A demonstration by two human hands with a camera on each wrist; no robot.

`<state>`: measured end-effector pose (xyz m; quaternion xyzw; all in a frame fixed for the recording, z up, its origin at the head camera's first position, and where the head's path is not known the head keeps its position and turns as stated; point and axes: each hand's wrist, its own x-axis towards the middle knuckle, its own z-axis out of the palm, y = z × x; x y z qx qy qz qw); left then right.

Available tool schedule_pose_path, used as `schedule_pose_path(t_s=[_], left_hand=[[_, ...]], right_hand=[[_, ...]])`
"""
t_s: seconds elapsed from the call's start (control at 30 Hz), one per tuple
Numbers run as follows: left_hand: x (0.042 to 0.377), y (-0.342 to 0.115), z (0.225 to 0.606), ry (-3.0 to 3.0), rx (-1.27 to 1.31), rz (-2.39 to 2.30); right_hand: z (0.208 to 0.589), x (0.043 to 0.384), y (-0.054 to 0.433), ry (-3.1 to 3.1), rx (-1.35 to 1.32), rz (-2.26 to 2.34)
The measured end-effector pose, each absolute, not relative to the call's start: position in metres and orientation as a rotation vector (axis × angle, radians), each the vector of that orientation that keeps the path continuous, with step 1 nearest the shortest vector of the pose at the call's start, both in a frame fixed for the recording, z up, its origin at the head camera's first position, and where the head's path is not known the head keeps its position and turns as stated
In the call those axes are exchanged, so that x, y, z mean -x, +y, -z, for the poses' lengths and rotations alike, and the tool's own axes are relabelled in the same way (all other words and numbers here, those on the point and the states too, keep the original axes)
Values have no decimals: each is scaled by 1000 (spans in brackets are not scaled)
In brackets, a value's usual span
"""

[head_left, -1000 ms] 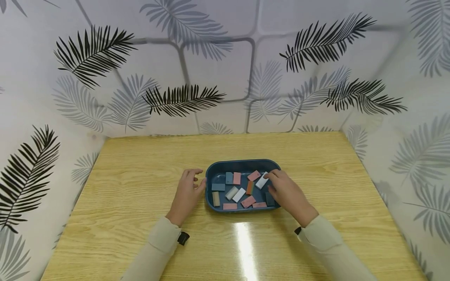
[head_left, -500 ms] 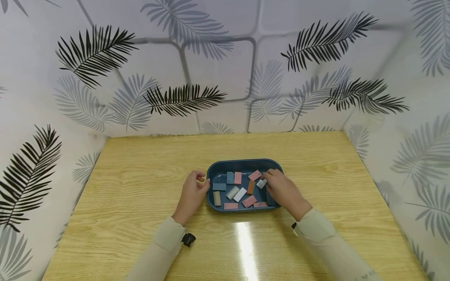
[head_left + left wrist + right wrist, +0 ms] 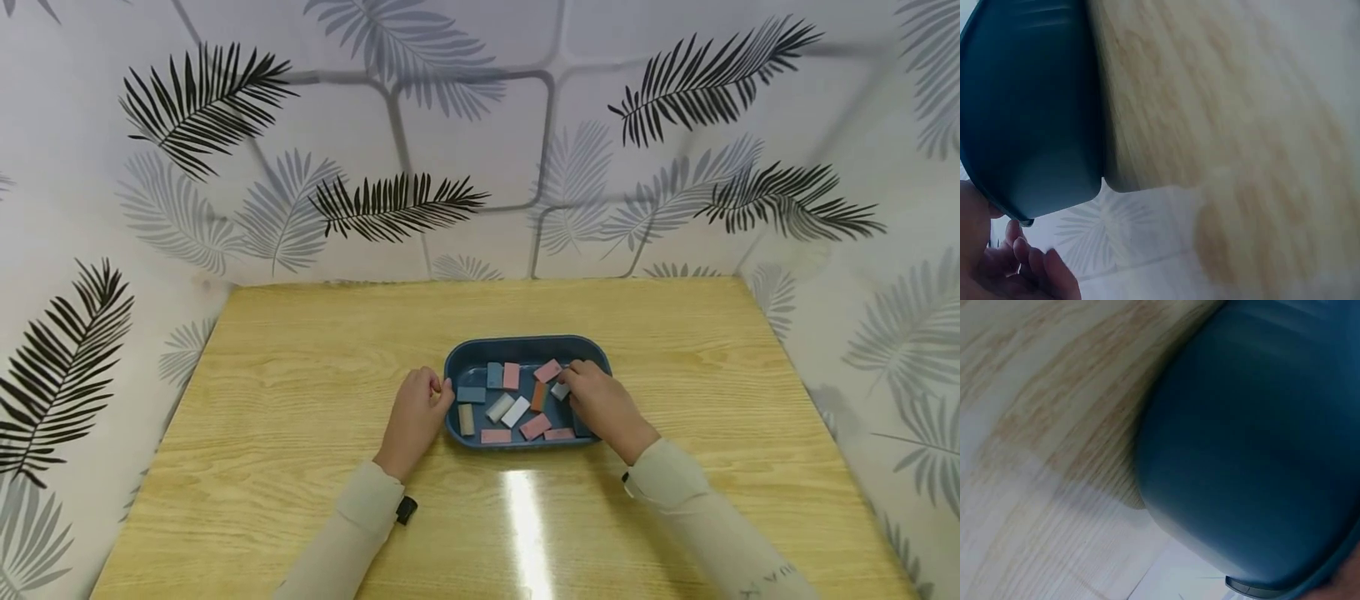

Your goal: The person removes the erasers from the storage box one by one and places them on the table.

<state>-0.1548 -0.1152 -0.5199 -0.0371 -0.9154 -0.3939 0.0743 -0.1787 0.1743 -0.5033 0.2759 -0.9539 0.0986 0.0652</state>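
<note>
A dark blue oval tub [image 3: 525,343] stands on the table, holding several small eraser-like blocks in pink, white, blue, tan and orange. At its left end, my left hand [image 3: 415,412] pinches the rim, thumb on the rim and fingers curled beside it; the left wrist view has these fingers [image 3: 1041,269] below the tub's outer wall [image 3: 1029,112]. Over the right end, my right hand [image 3: 606,408] reaches inside and grips a white eraser-like block [image 3: 559,391], partly covered by the fingers. Only a blurred edge of the right hand [image 3: 1341,581] enters the right wrist view.
A wooden table [image 3: 315,350] carries the tub, with a bright light reflection in front of it. Behind and at the sides rises a leaf-patterned backdrop [image 3: 480,150]. A dark green-black block [image 3: 582,427] lies at the tub's right end, partly behind the right hand.
My right hand has closed over the white eraser-like block, which shows less now. My left hand's fingers have drawn in toward the thumb at the rim. The head view has shifted slightly.
</note>
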Motion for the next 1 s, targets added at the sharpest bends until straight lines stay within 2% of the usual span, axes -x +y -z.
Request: schedule_pose_path(t_s=[0.33, 0.7, 1.0], left_hand=[[156, -119, 519, -2805, 319, 612], [160, -122, 518, -2808, 449, 360], [159, -122, 517, -2817, 476, 341]], right_hand=[[505, 181, 171, -2914, -822, -224], [506, 185, 170, -2913, -824, -197], [506, 194, 176, -2864, -992, -214]])
